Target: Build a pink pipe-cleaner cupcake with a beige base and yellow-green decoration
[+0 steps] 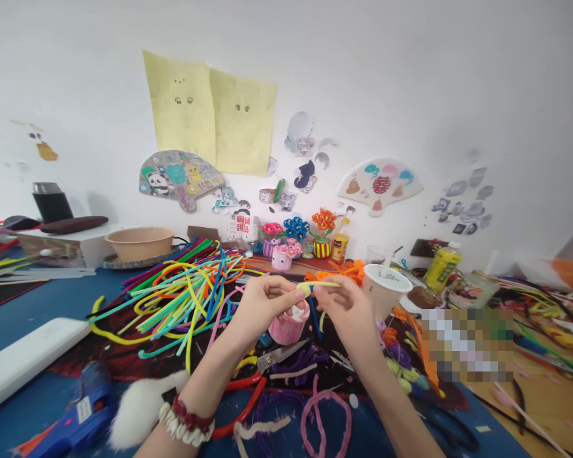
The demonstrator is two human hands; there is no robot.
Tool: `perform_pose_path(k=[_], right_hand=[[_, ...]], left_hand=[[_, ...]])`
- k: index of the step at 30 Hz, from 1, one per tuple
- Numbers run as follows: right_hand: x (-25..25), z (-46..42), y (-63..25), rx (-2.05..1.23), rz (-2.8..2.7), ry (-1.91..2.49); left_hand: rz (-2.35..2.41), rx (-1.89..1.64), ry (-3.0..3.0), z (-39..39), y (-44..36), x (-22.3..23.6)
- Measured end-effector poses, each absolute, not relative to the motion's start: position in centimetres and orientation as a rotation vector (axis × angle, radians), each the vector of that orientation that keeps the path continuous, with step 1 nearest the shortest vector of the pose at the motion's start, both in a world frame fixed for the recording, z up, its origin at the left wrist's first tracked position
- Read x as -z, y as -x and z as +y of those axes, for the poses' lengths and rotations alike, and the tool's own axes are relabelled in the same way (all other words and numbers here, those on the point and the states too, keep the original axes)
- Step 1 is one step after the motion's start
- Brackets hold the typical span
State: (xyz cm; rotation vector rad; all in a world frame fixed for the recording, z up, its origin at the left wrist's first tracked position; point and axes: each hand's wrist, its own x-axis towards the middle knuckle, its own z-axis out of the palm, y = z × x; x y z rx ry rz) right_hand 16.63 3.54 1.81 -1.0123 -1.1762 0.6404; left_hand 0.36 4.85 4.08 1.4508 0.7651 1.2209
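My left hand pinches the curled end of a yellow-green pipe cleaner between thumb and fingers. From the other side my right hand grips the same pipe cleaner, whose straight part runs along its fingers. A bit of blue shows between the two hands; I cannot make out what it is. Just below them stands a small pink pot wound from pipe cleaner, with something white in its top. Scissors lie in front of the pot.
Loose pipe cleaners are heaped at left. A blue glue gun and a white box lie front left. A lidded cup stands close behind my right hand. Pipe-cleaner flowers in pots line the wall.
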Motion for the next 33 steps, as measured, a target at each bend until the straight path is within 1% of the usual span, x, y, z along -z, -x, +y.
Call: perform_pose_path(k=[7, 13, 18, 21, 23, 26, 29, 33], right_hand=[[-1.8, 3.5, -16.0, -1.072, -1.024, 0.824], [-2.2, 3.4, -16.5, -1.111, -1.085, 0.776], [-2.9, 3.0, -17.2, -1.342, -1.166, 0.749], [-2.9, 2.9, -17.2, -1.434, -1.229, 0.756], [-2.8, 2.9, -17.1, -1.415, -1.268, 0.775], [-2.9, 3.1, -17.2, -1.259, -1.295, 0.805], [-3.2, 3.2, -17.4, -1.124, -1.328, 0.827], [-3.3, 3.0, -17.5, -1.090, -1.417, 0.865]], left_hand=[[0.761, -1.291, -1.409, 4.6, -1.5, -3.4], [0.770, -1.320, -1.674, 4.7, -1.2, -3.4], [0.776, -1.545, -2.003, 4.5, 0.1, -4.7], [0.720, -1.574, -2.150, 4.5, 0.4, -5.1], [0.719, -1.575, -2.184, 4.4, 0.3, -5.1], [0.790, -1.536, -2.167, 4.3, 0.1, -5.0], [0.873, -1.425, -2.125, 4.1, 0.1, -5.0], [0.888, -1.260, -2.079, 4.2, 0.2, -5.0]])
